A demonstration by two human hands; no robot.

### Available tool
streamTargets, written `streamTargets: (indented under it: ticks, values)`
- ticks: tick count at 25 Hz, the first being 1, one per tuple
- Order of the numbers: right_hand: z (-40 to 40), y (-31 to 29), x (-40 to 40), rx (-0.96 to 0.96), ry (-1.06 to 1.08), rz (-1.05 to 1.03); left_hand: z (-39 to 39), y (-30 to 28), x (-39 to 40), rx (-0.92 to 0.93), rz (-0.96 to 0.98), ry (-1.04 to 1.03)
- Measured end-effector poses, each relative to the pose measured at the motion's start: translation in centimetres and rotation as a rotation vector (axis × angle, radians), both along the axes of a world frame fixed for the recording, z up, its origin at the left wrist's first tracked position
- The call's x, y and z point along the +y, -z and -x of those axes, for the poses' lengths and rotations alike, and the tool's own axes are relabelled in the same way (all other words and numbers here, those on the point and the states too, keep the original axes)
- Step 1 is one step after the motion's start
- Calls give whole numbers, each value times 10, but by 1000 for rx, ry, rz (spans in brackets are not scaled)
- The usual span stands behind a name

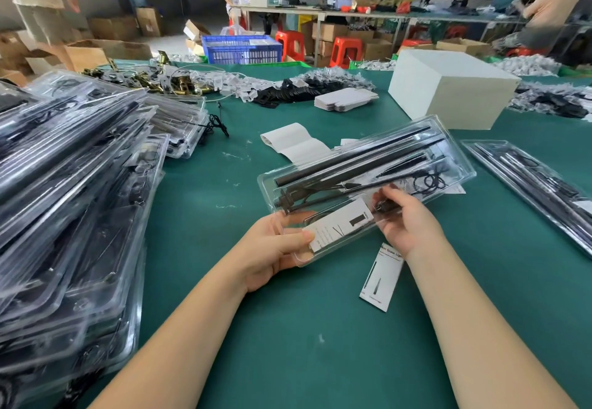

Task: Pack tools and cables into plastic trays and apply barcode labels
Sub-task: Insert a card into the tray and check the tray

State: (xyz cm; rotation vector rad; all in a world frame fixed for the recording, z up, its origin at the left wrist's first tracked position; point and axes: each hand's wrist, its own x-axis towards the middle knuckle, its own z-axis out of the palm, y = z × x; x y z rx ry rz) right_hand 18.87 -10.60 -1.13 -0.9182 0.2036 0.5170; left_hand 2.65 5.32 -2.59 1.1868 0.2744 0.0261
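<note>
A long clear plastic tray [455,158] is held tilted above the green table, in the middle of the head view. It holds black rods [352,160], a coiled black cable [431,181] and a white printed card [341,224]. My left hand [275,250] grips the tray's near end, thumb on the card's edge. My right hand [405,219] grips the tray's near long edge, fingers curled over a small black part. Another white card [381,277] lies flat on the table below the tray.
A tall stack of filled clear trays [70,191] fills the left side. Another filled tray [528,181] lies at the right. A white box [448,88], a strip of label backing paper [294,142] and piles of black and white small parts sit further back.
</note>
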Motion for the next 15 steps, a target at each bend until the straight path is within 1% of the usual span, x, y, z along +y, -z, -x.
streamTargets:
  ticks: [8, 11, 15]
  values:
    - [1, 1, -2, -46, -15, -47, 2, 0, 0, -3, 5, -30]
    - [4, 2, -1, -64, -41, -4, 3, -1, 2, 5, 14, -46]
    - [2, 5, -1, -39, 0, 28, 2, -1, 1, 18, -2, -34]
